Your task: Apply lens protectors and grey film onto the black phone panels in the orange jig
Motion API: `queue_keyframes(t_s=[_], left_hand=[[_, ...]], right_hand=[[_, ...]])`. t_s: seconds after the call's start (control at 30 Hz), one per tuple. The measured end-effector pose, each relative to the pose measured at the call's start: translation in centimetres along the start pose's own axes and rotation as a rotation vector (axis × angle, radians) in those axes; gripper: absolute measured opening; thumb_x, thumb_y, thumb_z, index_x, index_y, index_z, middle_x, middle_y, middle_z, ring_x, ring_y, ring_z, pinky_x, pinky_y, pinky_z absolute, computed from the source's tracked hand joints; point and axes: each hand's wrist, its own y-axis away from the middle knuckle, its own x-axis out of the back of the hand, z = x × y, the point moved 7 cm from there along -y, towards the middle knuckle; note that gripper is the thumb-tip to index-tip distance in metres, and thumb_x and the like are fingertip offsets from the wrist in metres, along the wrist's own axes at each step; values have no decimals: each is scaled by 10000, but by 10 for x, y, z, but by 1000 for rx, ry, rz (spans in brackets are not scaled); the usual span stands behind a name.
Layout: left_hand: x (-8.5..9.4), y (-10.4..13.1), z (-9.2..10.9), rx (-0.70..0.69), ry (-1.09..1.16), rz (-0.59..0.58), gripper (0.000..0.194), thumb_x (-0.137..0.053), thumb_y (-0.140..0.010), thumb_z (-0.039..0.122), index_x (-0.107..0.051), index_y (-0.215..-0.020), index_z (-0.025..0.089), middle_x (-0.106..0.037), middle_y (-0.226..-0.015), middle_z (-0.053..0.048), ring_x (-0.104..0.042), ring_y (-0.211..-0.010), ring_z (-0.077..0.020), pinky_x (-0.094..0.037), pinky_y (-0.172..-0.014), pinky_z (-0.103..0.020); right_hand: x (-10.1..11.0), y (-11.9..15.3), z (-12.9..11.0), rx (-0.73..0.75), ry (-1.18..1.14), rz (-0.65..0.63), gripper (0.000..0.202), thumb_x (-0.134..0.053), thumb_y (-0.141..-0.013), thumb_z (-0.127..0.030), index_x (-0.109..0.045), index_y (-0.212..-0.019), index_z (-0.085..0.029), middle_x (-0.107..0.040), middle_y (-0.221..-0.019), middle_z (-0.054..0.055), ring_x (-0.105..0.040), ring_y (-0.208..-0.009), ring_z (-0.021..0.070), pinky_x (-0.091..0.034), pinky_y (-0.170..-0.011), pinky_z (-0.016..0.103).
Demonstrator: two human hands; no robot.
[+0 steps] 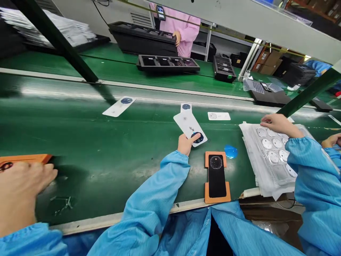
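My left hand (185, 143) grips a white phone back cover (188, 123) by its lower end, the thumb lying over the dark round camera area. Over a clear plastic tray (282, 176) of round white discs, my right hand (282, 125) has its fingers pinched together; what they hold, if anything, cannot be made out. In front of me a black phone-shaped panel (217, 181) lies in an orange fixture (210, 200). A blue film piece (230, 152) is beside that fixture. Partly behind the held cover lies another white cover (186, 107).
White covers (115, 109) (223, 116) lie along the belt's far side. At far left, a co-worker's hand (25, 188) is at an orange fixture (29, 158). Another hand (331, 140) shows at right. Green posts (61, 46) slant across; black trays (167, 64) stand behind, near a pink-clothed person (183, 28).
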Motion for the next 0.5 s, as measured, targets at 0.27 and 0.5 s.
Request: queue_keyframes(t_s=[0.27, 0.5], left_hand=[[-4, 6, -10, 25, -12, -7, 663, -1003, -462, 545, -811, -935, 123, -814, -1020, -136, -770, -950, -288, -621, -882, -405], [7, 4, -17, 60, -53, 56, 576, -998, -482, 456, -813, -916, 126, -812, -955, -101, -758, -890, -258, -605, -829, -359]], right_hand=[[-47, 14, 40, -90, -27, -15, 494, -839, -695, -652, -609, -789, -225, -681, -789, 72, -605, -647, 179, -449, -599, 315], [-22, 76, -25, -27, -109, 210, 257, -579, -954, -454, -619, -1109, -253, -743, -857, 69, -684, -678, 260, -517, -633, 394]])
